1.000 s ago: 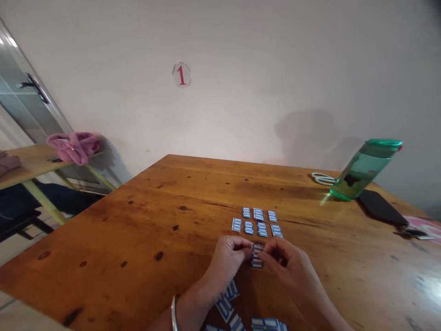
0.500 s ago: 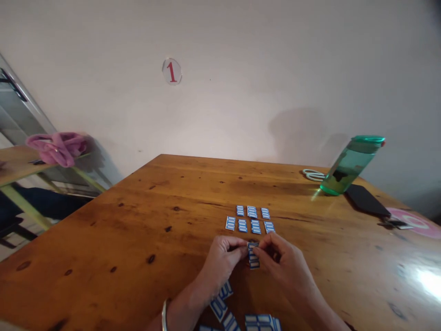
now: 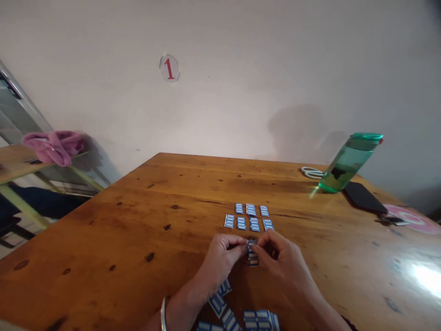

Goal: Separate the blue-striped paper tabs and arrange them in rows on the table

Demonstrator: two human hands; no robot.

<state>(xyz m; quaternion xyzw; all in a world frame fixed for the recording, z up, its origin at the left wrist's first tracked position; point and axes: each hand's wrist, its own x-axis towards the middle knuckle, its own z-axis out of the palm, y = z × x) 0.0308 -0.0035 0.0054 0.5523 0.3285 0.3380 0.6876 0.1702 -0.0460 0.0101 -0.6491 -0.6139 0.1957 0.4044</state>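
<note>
Between my two hands is a small blue-and-white label strip (image 3: 253,260), held just above or on the wooden table. My left hand (image 3: 225,257) pinches its left edge between thumb and fingers. From the other side, my right hand (image 3: 280,257) is closed on its right edge, thumb and forefinger together. Farther out, several similar small label pieces (image 3: 254,224) lie in two rough rows. Under and beside my left forearm are loose label pieces (image 3: 217,304), and a stack of larger label sheets (image 3: 257,320) lies at the near edge of view. Any print on them is too small to read.
At the right of the wooden table (image 3: 138,239) are a leaning green bottle (image 3: 349,163), a white cable (image 3: 312,173), a black phone-like slab (image 3: 363,197) and a pink disc (image 3: 409,218). A pink cloth (image 3: 55,146) lies on another table at left.
The view has shifted slightly, so everything sits a little higher and to the left. Both hands keep their pinch on the label strip, with hardly any movement.
</note>
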